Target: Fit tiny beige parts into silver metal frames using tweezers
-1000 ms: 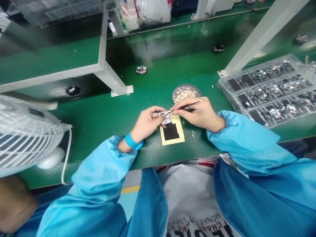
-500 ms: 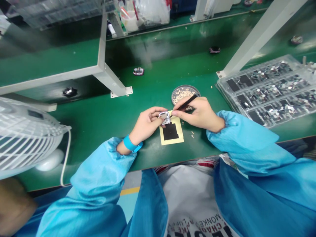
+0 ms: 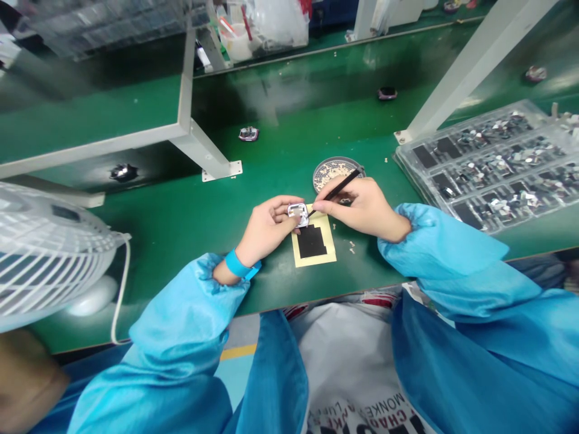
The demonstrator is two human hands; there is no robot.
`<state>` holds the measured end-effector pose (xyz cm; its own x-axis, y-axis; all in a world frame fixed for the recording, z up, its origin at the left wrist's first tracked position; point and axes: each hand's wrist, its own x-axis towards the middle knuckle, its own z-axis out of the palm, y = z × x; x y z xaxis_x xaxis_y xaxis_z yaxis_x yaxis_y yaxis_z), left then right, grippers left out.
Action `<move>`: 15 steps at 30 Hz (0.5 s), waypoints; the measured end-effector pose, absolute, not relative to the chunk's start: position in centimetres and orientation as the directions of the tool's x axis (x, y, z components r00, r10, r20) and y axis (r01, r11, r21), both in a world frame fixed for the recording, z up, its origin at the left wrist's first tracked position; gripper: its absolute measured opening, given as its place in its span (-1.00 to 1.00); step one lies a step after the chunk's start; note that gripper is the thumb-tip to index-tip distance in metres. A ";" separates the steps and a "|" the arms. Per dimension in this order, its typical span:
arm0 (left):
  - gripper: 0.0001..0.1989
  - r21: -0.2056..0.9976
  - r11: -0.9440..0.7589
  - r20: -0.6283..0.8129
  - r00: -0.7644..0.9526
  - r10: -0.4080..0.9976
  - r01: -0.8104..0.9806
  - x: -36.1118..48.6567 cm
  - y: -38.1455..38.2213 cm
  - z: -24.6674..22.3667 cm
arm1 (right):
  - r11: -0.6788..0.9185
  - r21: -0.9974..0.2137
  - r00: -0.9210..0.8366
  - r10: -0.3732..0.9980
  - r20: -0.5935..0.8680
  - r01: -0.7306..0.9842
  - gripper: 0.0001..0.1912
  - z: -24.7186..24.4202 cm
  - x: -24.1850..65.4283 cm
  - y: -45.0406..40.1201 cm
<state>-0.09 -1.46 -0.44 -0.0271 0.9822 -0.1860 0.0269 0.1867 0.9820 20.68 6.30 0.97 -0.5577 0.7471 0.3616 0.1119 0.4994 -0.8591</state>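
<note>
My left hand (image 3: 271,228) pinches a small white, rounded device housing (image 3: 298,214) between thumb and fingers, its open inside facing up. My right hand (image 3: 357,208) is closed around black tweezers (image 3: 340,187), whose tip points down at the housing's right edge; whether it touches cannot be made out. Below the housing lies a pale yellow sheet (image 3: 331,248) with a black sticker shape (image 3: 311,242) on it. Just behind my right hand stands a round grey dish (image 3: 322,167) of small beige pieces, partly covered by the hand.
Clear plastic trays (image 3: 409,158) of small parts lie at the right. A white fan (image 3: 54,253) stands at the left, near a shelf leg (image 3: 205,147). Similar housings (image 3: 248,134) sit on the belt behind. Several tiny pieces (image 3: 351,246) are scattered by the sheet.
The housing in my left hand has turned slightly and shifted a little to the left. Housings on the belt have moved slightly left. My right hand keeps nearly the same pose.
</note>
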 end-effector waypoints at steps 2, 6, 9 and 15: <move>-0.57 0.983 0.183 -0.182 -0.038 0.983 0.024 -0.1 -1.4 -0.3 | 0.504 -0.858 -0.566 0.738 0.367 0.101 -0.69 1.0 20.7 6.3; -0.57 0.983 0.183 -0.181 -0.063 0.982 0.031 -0.2 -1.4 0.2 | 0.462 -0.885 -0.596 0.729 0.337 0.065 -0.73 1.3 20.7 6.3; -0.57 0.983 0.176 -0.170 -0.097 0.981 0.058 -0.4 -1.3 0.5 | 0.443 -0.896 -0.617 0.716 0.325 0.042 -0.75 1.5 20.7 6.5; -0.56 0.989 0.128 -0.119 -0.112 0.986 0.070 -0.6 -1.2 0.2 | 0.538 -0.842 -0.553 0.711 0.434 0.031 -0.77 1.6 21.0 6.6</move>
